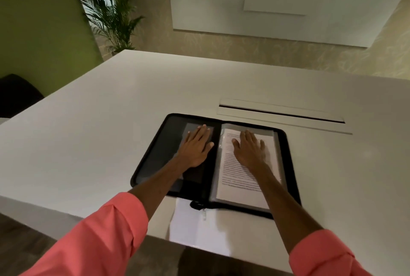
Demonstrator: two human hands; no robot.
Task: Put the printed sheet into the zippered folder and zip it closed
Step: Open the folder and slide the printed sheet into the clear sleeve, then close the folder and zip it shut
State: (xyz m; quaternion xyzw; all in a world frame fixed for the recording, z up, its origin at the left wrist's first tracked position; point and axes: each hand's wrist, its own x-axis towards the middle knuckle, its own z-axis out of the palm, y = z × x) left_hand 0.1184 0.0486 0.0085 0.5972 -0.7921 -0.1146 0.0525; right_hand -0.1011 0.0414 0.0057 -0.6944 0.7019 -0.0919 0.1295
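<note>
A black zippered folder (155, 149) lies open flat on the white table. The printed sheet (233, 178) with lines of text sits in a clear sleeve on the folder's right half. My right hand (249, 149) lies flat on that sheet, fingers spread. On the dark left inner panel my left hand (196, 148) rests palm down. The zipper pull (203, 213) hangs at the folder's near edge by the spine. Neither hand grips anything.
A white sheet (186, 222) lies under the folder's near edge and reaches the table's front edge (111, 222). A long cable slot (281, 112) runs behind the folder. A potted palm (111, 14) and a dark chair (15, 94) stand at the left.
</note>
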